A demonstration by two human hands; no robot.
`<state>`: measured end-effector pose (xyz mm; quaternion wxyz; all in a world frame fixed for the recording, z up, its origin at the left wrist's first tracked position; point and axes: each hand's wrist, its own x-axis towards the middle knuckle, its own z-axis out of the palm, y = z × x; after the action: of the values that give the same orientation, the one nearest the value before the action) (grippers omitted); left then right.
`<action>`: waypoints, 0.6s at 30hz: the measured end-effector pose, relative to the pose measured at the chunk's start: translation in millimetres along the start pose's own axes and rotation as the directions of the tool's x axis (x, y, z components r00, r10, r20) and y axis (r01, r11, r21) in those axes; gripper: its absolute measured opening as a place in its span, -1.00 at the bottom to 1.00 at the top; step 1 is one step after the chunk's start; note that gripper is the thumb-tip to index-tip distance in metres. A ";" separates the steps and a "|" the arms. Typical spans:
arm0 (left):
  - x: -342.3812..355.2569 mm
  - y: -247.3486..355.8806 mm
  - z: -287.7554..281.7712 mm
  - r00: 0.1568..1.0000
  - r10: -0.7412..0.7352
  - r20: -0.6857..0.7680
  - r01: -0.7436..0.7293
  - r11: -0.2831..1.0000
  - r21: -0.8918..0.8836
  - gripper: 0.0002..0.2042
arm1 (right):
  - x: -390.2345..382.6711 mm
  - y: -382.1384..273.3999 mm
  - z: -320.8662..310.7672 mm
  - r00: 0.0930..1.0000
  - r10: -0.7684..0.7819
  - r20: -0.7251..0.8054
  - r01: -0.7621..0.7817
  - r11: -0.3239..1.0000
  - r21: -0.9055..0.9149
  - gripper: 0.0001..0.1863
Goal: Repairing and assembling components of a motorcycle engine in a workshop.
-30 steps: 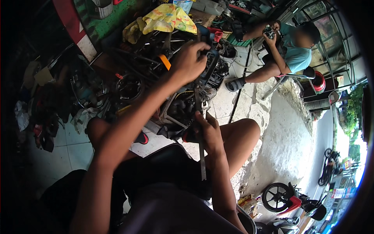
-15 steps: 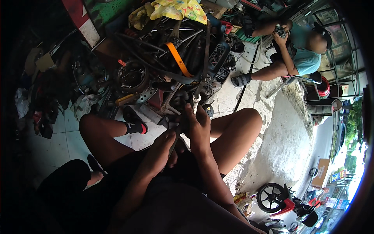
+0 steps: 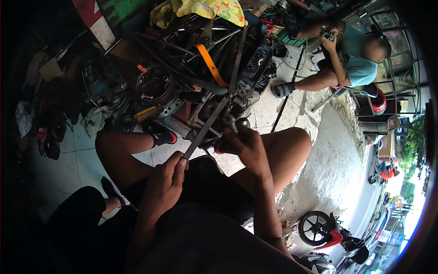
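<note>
My left hand (image 3: 165,182) is closed around the near end of a long flat metal bar (image 3: 206,127). The bar slopes away from me to the right, toward the pile of parts, between my knees. My right hand (image 3: 250,150) is closed beside the bar, over my right thigh. It grips a wrench (image 3: 228,120), whose dark end sticks out past the fingers near the bar; the rest is hidden by the hand. Just beyond lie dark, greasy mechanical parts (image 3: 244,89).
An orange strap-like piece (image 3: 211,66), a round wheel hub (image 3: 155,84) and a yellow cloth (image 3: 212,10) sit in the pile ahead. A seated person (image 3: 358,68) works at far right. Another person's leg (image 3: 75,210) is at left. A red motorcycle (image 3: 335,237) stands lower right.
My hands have moved apart. The left drew back down and left along the bar; the right shifted right and slightly down, and the wrench's bright open jaw no longer shows.
</note>
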<state>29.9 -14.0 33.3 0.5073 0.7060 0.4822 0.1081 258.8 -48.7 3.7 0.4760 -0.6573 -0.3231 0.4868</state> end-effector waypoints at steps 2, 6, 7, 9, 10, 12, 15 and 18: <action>-3.3 2.3 7.2 1.000 0.009 0.005 -0.008 0.999 -0.038 -0.73 | -1.4 -14.7 -18.8 0.993 0.034 -0.109 -0.044 0.995 -0.094 -0.71; -2.7 -1.5 26.3 1.000 0.013 0.022 -0.009 0.981 -0.195 -0.72 | 0.4 -39.5 -53.0 0.976 -0.070 -0.205 0.027 0.978 -0.206 -0.73; -4.7 -0.4 29.3 1.000 0.006 0.025 -0.001 0.980 -0.197 -0.72 | 3.3 -43.0 -60.1 0.981 -0.020 -0.191 -0.012 0.986 -0.168 -0.72; -7.6 -1.1 35.8 0.998 -0.053 0.023 0.058 0.956 -0.289 -0.71 | 13.3 -49.3 -66.4 0.996 0.020 -0.088 -0.036 0.982 -0.187 -0.73; -8.3 0.1 38.8 0.998 -0.057 0.027 0.062 0.954 -0.293 -0.71 | 15.2 -55.4 -67.9 0.996 0.025 -0.089 -0.042 0.981 -0.190 -0.73; -10.4 1.3 44.2 0.990 -0.124 0.070 0.141 0.898 -0.417 -0.72 | 18.9 -66.1 -68.0 1.000 -0.006 -0.028 -0.004 0.930 -0.368 -0.72; -12.6 -4.1 51.5 0.999 -0.048 0.017 0.051 0.907 -0.418 -0.73 | 23.6 -61.3 -56.1 0.986 -0.135 -0.097 0.056 0.820 -0.570 -0.74; -15.5 -9.9 58.4 0.996 -0.091 0.020 0.090 0.884 -0.459 -0.74 | 25.2 -52.8 -43.9 0.951 -0.294 -0.096 0.174 0.765 -0.620 -0.78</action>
<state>53.7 -61.8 3.3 0.6640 0.5426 0.4758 0.1959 310.5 -22.1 48.2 0.3265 -0.7716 -0.4948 0.2306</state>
